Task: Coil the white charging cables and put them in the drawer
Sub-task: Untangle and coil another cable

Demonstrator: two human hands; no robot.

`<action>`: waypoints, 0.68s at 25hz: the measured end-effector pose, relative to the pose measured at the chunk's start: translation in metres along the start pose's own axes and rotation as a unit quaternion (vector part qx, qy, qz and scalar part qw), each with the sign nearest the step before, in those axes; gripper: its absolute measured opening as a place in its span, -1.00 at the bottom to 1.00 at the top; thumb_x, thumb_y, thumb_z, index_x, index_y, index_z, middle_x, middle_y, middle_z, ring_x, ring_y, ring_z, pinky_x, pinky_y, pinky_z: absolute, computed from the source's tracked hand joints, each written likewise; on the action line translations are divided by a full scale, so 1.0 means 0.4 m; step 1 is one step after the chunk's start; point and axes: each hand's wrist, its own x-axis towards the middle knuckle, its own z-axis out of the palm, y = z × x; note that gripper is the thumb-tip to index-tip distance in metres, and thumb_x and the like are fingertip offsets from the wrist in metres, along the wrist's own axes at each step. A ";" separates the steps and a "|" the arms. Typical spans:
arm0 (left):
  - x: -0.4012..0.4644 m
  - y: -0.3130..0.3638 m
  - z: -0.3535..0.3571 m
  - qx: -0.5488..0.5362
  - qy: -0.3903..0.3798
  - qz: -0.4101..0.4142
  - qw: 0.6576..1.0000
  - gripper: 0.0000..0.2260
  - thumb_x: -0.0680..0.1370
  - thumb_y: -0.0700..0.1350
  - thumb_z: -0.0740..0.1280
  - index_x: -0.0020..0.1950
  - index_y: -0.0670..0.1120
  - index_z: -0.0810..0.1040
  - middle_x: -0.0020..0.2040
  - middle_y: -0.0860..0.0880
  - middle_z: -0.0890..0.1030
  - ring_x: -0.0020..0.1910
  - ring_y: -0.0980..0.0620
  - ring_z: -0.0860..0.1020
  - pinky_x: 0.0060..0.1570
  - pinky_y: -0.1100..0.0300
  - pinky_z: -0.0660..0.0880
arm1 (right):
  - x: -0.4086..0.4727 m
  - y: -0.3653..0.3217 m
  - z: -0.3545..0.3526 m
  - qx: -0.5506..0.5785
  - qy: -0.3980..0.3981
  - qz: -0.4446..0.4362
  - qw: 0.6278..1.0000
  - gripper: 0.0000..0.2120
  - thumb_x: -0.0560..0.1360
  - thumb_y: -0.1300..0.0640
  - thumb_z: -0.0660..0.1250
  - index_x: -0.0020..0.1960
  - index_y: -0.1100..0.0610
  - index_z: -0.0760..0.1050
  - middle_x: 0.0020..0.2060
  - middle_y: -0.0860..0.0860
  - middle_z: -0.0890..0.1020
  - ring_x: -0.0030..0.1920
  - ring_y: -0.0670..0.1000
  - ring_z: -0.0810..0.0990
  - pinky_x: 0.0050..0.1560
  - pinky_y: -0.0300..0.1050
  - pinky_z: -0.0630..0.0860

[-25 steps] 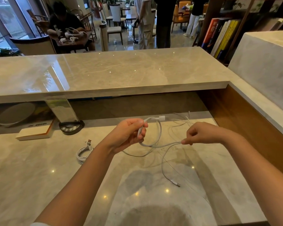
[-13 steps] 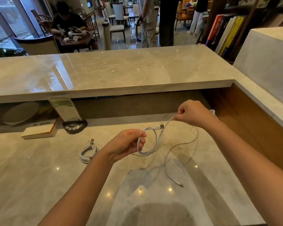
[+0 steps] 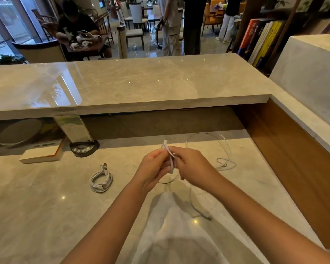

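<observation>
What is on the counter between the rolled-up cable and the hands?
Nothing: in the head view, only bare marble counter lies between the coiled cable and the left hand.

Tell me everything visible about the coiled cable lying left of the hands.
The coiled cable is thin, white and plastic-looking, wound into a compact bundle of several loops. It lies flat on the marble desk. One connector sticks up at its far side, a second shows at its near edge. Neither hand touches it.
</observation>
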 end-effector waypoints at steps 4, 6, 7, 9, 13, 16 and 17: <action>-0.005 0.018 -0.005 -0.131 -0.013 -0.023 0.991 -0.83 0.59 -0.19 0.21 -0.01 -0.21 0.58 -0.11 -0.16 0.67 -0.13 0.01 0.65 -0.13 0.20 0.60 | -0.028 0.041 0.056 0.036 0.135 -0.028 0.990 -0.71 0.58 0.19 0.17 0.25 0.01 0.50 -0.11 -0.04 0.63 -0.18 -0.10 0.57 -0.14 -0.30 0.47; -0.008 0.029 -0.015 -0.128 -0.005 -0.021 0.992 -0.82 0.59 -0.19 0.21 0.05 -0.22 0.58 -0.06 -0.14 0.69 -0.09 0.01 0.67 -0.14 0.22 0.61 | -0.035 0.052 0.065 0.084 0.162 0.012 0.983 -0.79 0.57 0.20 0.19 0.10 0.04 0.54 -0.28 -0.11 0.57 -0.36 -0.17 0.50 -0.28 -0.28 0.47; -0.008 0.032 -0.020 -0.120 -0.003 -0.013 0.993 -0.82 0.59 -0.20 0.21 0.05 -0.22 0.58 -0.05 -0.14 0.69 -0.08 0.02 0.67 -0.17 0.25 0.62 | -0.037 0.055 0.068 0.107 0.174 0.025 0.978 -0.83 0.56 0.21 0.19 0.03 0.05 0.54 -0.33 -0.10 0.55 -0.41 -0.15 0.49 -0.32 -0.23 0.48; -0.015 0.042 -0.028 -0.038 -0.005 0.004 0.999 -0.82 0.58 -0.20 0.21 0.03 -0.20 0.59 -0.11 -0.09 0.70 -0.12 0.07 0.67 -0.20 0.28 0.60 | -0.032 0.053 0.063 0.162 0.196 0.051 0.966 -0.85 0.55 0.23 0.19 -0.04 0.07 0.52 -0.36 -0.07 0.55 -0.47 -0.13 0.48 -0.38 -0.23 0.47; -0.033 0.041 -0.023 0.194 -0.051 0.010 0.980 -0.84 0.57 -0.20 0.24 -0.07 -0.14 0.62 -0.24 -0.03 0.69 -0.28 0.10 0.64 -0.23 0.28 0.57 | 0.023 0.056 0.003 0.171 0.248 0.109 0.947 -0.81 0.53 0.24 0.18 -0.08 0.10 0.57 -0.38 -0.09 0.55 -0.39 -0.13 0.48 -0.36 -0.22 0.42; -0.024 0.031 -0.035 0.151 0.004 0.018 0.988 -0.84 0.58 -0.19 0.24 -0.02 -0.17 0.61 -0.17 -0.07 0.69 -0.24 0.10 0.66 -0.22 0.29 0.57 | 0.022 0.071 -0.025 0.178 0.257 0.124 0.942 -0.81 0.52 0.25 0.19 -0.09 0.11 0.58 -0.37 -0.06 0.57 -0.43 -0.11 0.46 -0.41 -0.21 0.39; -0.020 0.028 -0.038 0.128 0.026 0.020 0.991 -0.84 0.58 -0.19 0.23 0.01 -0.18 0.60 -0.14 -0.08 0.69 -0.22 0.10 0.67 -0.21 0.30 0.58 | 0.012 0.075 -0.020 0.175 0.248 0.126 0.945 -0.82 0.52 0.24 0.19 -0.09 0.11 0.57 -0.37 -0.05 0.58 -0.46 -0.10 0.47 -0.42 -0.21 0.40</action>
